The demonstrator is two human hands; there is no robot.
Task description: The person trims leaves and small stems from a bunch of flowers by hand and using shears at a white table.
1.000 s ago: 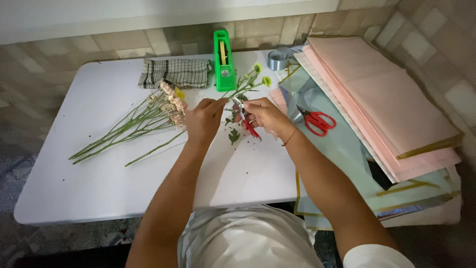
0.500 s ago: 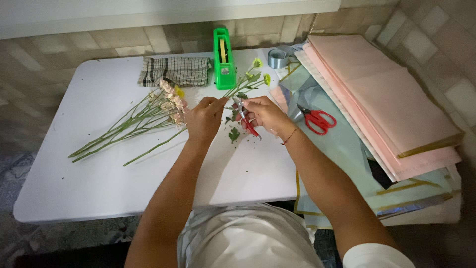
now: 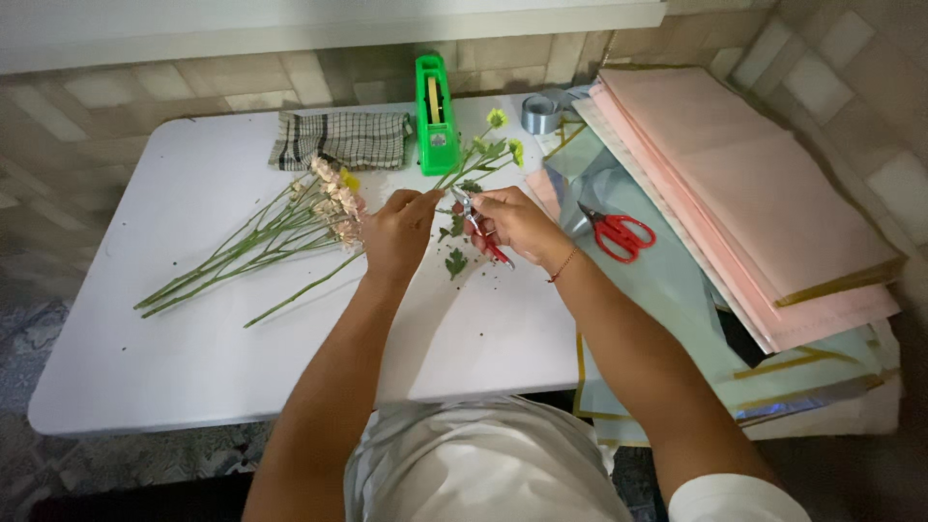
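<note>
Stem position: flower stem [image 3: 476,162] above tabletop [image 3: 193,358], between both hands.
Stem axis: runs up-right, away from the hands.
Left hand [image 3: 398,235]: grip clamped on stem's lower end.
Right hand [image 3: 517,220]: grip closed on red-handled snips [image 3: 480,230], blades at the stem; nearer hand.

White table [image 3: 193,367] against a beige tiled wall [image 3: 193,92]; pale ledge [image 3: 290,24] above, patterned floor [image 3: 29,329] (possibly tile, too dim), lighting low.
</note>
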